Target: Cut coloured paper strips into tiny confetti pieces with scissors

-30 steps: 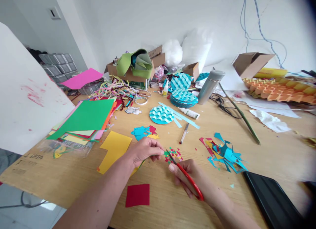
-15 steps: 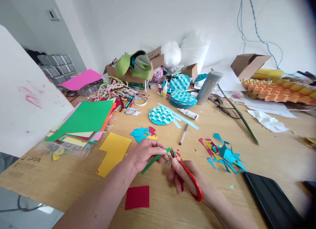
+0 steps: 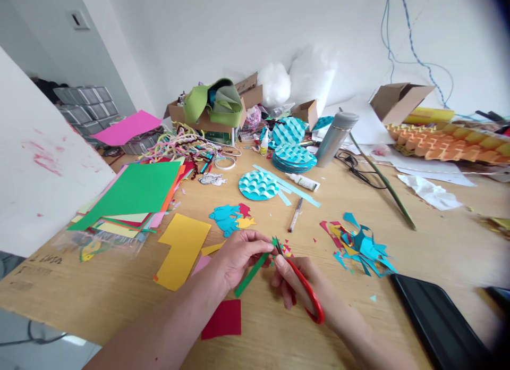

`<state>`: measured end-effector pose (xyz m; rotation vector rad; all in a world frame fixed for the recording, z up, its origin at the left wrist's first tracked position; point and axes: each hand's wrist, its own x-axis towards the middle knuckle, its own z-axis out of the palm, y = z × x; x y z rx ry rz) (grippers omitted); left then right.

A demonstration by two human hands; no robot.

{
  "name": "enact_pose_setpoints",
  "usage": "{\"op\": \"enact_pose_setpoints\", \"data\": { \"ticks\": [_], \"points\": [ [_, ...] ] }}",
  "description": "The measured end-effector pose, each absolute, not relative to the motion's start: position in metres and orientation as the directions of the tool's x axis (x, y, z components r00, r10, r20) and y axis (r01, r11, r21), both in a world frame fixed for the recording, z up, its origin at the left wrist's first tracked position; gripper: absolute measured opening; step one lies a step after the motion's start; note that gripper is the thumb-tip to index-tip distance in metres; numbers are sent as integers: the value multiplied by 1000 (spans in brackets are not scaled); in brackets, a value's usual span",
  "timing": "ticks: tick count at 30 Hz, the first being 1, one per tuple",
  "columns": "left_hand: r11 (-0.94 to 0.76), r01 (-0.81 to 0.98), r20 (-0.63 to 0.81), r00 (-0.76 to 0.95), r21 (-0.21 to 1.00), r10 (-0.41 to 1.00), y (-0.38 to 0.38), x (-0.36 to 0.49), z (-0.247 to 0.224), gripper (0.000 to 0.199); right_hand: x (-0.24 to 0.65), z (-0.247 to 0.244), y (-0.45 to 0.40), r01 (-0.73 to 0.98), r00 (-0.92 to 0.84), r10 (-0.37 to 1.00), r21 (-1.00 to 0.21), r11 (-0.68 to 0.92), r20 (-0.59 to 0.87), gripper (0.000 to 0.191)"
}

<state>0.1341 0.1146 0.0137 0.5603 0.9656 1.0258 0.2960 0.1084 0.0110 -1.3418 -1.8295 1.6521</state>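
My left hand (image 3: pixel 247 253) pinches a narrow green paper strip (image 3: pixel 252 274), whose long tail slants down toward me. In my right hand (image 3: pixel 297 282) is a pair of scissors with red handles (image 3: pixel 309 295); the dark blades (image 3: pixel 278 246) point away from me, at the upper end of the strip. Small bits of coloured paper (image 3: pixel 287 249) lie on the table around the blades. Just beyond my left hand rest blue, red and yellow paper fish (image 3: pixel 226 219). A dark red paper rectangle (image 3: pixel 222 319) lies nearer me, partly covered by my left forearm.
Yellow paper (image 3: pixel 185 247) and a stack of coloured sheets (image 3: pixel 147 186) lie left. A pen (image 3: pixel 295 216), a blue scalloped disc (image 3: pixel 258 185) and a grey bottle (image 3: pixel 337 139) stand beyond my hands. Paper scraps (image 3: pixel 364 247) and a black phone-like slab (image 3: pixel 438 319) are right.
The strip's free end has swung slightly right and down as my left hand shifted to the right. My right hand has barely moved. The whole view has shifted a little.
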Motion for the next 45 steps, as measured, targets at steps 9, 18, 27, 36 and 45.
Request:
{"op": "enact_pose_setpoints", "data": {
  "ticks": [9, 18, 27, 36, 45],
  "points": [
    [449, -442, -427, 155, 776, 891, 113, 135, 11, 19, 296, 11, 109, 424, -487, 789, -892, -160, -374, 69],
    [456, -463, -446, 139, 760, 884, 113, 137, 12, 18, 293, 18, 108, 456, -463, 787, -871, -183, -408, 72],
    [454, -475, -449, 132, 754, 884, 113, 138, 13, 18, 293, 15, 109, 442, -455, 791, -875, -200, -410, 72],
    [452, -479, -445, 136, 752, 885, 113, 139, 14, 20, 294, 13, 108, 436, -454, 789, -875, -209, -415, 68],
    [453, -474, -449, 130, 755, 884, 113, 138, 14, 20, 292, 16, 108, 437, -432, 784, -864, -250, -446, 67]
  ]
}}
